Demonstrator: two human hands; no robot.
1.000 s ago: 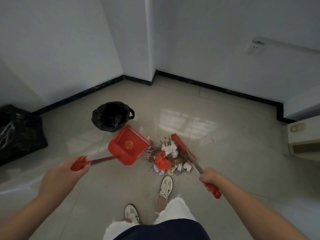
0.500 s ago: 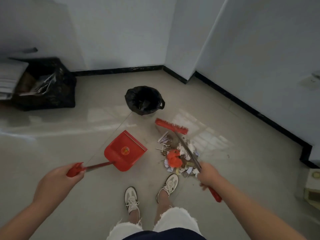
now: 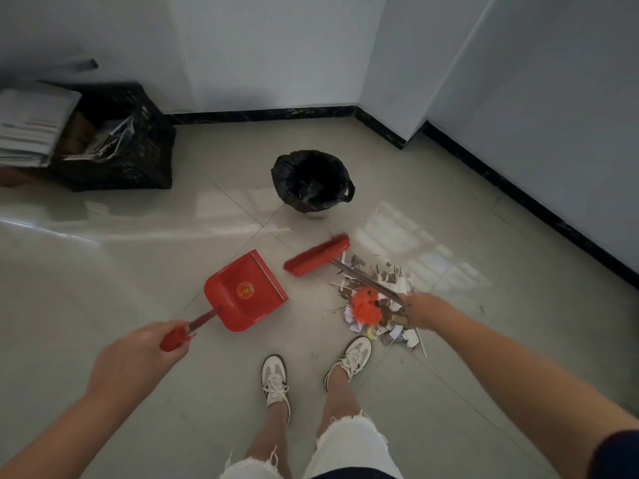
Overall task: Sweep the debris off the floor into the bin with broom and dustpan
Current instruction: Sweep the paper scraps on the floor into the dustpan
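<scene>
Red plastic dustpan (image 3: 247, 292), its handle gripped in the left hand's (image 3: 138, 357) curled fingers, sits empty at frame centre. Right of it, the broom head (image 3: 318, 255) has swung beyond the debris pile (image 3: 375, 302), below the black-lined bin (image 3: 311, 179). The right hand (image 3: 420, 309) stays wrapped round its shaft, so sweeping panward can begin.

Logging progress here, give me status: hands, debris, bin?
Left hand grips dustpan handle, right hand grips broom. Debris pile on floor, dustpan empty. Bin beyond, path open.
</scene>
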